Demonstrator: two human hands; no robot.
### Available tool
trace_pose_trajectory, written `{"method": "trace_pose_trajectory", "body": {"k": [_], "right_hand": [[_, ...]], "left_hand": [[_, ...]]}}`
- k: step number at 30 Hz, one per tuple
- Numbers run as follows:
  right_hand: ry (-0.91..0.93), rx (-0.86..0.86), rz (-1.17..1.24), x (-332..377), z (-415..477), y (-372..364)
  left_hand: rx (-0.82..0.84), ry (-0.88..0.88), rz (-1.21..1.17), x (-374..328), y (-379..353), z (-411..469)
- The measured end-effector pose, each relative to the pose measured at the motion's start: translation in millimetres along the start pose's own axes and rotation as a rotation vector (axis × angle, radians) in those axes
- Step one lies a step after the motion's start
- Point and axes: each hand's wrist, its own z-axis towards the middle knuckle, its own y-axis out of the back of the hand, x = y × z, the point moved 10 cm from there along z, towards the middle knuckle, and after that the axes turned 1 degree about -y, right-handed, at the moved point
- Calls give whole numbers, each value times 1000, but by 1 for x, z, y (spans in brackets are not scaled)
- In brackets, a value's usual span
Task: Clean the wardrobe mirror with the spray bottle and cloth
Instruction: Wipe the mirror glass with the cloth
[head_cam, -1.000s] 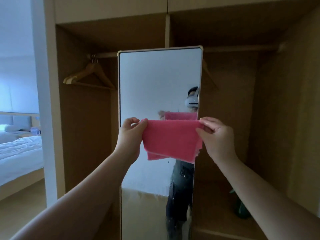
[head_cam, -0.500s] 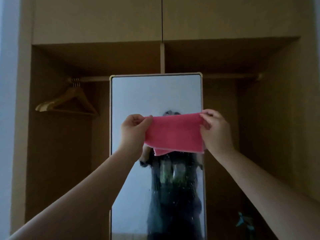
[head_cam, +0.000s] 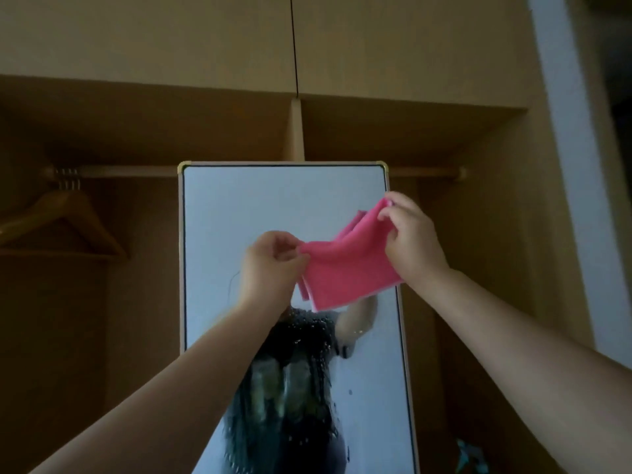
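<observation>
A tall framed mirror (head_cam: 239, 213) stands inside the open wooden wardrobe, with spray droplets over its lower middle. In front of it I hold a folded pink cloth (head_cam: 345, 265) with both hands. My left hand (head_cam: 270, 265) pinches the cloth's left corner. My right hand (head_cam: 410, 237) pinches its upper right edge, held higher, so the cloth slants up to the right. The mirror reflects my arms and dark clothing. A teal shape (head_cam: 470, 455) at the wardrobe's bottom right may be the spray bottle; I cannot tell.
A wooden hanger (head_cam: 65, 220) hangs on the rail (head_cam: 136, 171) in the left compartment. A centre divider (head_cam: 296, 131) rises above the mirror. Closed upper cupboard doors (head_cam: 205, 39) sit overhead. A white wall edge (head_cam: 567, 131) runs down the right.
The view has tilted upward and nearer the mirror. My right hand has risen above the left, so the cloth, level before, now slants. Both hands keep hold of it.
</observation>
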Motion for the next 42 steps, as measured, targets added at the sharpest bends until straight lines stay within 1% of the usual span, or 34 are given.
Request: {"method": "trace_pose_trajectory", "body": {"k": [2,4,7,9,11,12,14,15,17,21,27,31,33,35,38,41,42], "right_hand": [[-20,63,1,-5,13,-10],[33,106,-60,-2,21,-18],[118,172,-177,-2,27,-35],[109,191,-185,-5,30,-42],[138,152,-264,-4,30,-42],[189,103,-374,1,28,-40],[250,63,-570,7,22,-44],[232,77,-592,4,19,-48],[183,72,-509,-3,13,-54],[116,-23,-330,-11,-4,-61],[-19,49,-398,-15,-25,-89],[-62,26,-386,-16,-25,-100],[-50,9,-393,-16,-25,-101],[-29,9,-398,-15,-25,-100],[-9,22,-390,-12,-24,-100],[-5,34,-383,-10,-20,-99],[0,40,-387,-10,-19,-99]], "left_hand": [[20,-20,97,5,-5,0],[27,-41,183,7,-8,0],[87,-68,297,6,-20,-3],[129,-106,396,1,-30,-5],[145,-146,502,-3,-37,-8],[147,-154,537,-4,-40,-9],[156,-140,586,1,-45,-11],[166,-123,614,4,-47,-11],[198,-111,666,10,-50,-12],[246,-225,716,4,-45,-17],[39,-319,770,0,15,8],[-75,-566,835,-17,54,11],[-145,-601,848,-19,79,11],[-199,-567,882,-16,101,12],[-250,-418,886,-2,130,16],[-203,-212,761,24,143,22],[-174,-182,729,31,141,21]]}}
